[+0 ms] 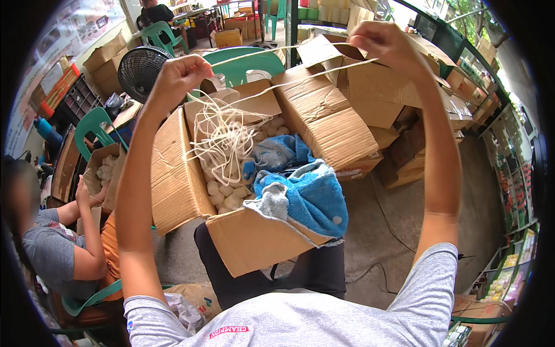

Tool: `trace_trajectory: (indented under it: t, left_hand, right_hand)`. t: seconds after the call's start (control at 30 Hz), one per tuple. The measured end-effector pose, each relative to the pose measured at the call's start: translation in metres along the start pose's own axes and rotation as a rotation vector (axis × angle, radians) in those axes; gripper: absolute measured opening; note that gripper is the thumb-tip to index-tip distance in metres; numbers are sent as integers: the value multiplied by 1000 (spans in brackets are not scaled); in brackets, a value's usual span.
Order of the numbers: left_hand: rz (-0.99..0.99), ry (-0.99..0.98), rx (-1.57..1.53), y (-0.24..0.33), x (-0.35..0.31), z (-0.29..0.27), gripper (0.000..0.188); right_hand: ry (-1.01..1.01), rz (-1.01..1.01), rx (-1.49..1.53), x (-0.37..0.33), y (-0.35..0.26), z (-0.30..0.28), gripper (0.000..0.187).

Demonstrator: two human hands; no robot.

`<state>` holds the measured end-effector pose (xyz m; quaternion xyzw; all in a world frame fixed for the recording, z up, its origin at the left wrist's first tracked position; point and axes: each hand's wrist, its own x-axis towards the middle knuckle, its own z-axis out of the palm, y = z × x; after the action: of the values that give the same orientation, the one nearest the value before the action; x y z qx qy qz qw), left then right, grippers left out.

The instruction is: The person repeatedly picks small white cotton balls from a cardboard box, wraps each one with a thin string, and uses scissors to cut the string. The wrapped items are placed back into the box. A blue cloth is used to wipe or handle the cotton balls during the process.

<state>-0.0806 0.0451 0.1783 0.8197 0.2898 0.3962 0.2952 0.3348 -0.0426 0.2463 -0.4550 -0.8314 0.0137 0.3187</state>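
Observation:
A thin white cord (257,54) is stretched between my two raised hands. My left hand (184,76) pinches one part of it at the upper left. Higher up on the right, my right hand (383,47) is closed on the cord, and a second strand slants down from near it toward the pile. Below, a loose tangle of white cord (222,141) rests over many white lumps (231,199) in an open cardboard box (254,240). A blue and grey towel (306,194) drapes over the box's near right part. The box sits at my lap.
At the left, a seated person (52,248) has hands at a smaller box (92,179) of white lumps. A black fan (141,72) and a green chair (245,62) stand beyond my box. More cardboard boxes (376,104) are stacked at right, and a dark cable (384,217) crosses the floor.

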Motion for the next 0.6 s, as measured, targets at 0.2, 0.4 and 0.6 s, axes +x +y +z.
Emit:
trace_trajectory:
  t: [0.2, 0.4, 0.6]
  left_hand:
    - [121, 108, 451, 15, -4, -47, 12]
    - [159, 179, 515, -2, -21, -59, 19]
    - [117, 154, 481, -27, -34, -61, 21]
  right_hand:
    - [126, 93, -154, -33, 13, -66, 20]
    - [315, 199, -282, -95, 30, -129, 23]
    - [452, 400, -80, -192, 77, -171, 21]
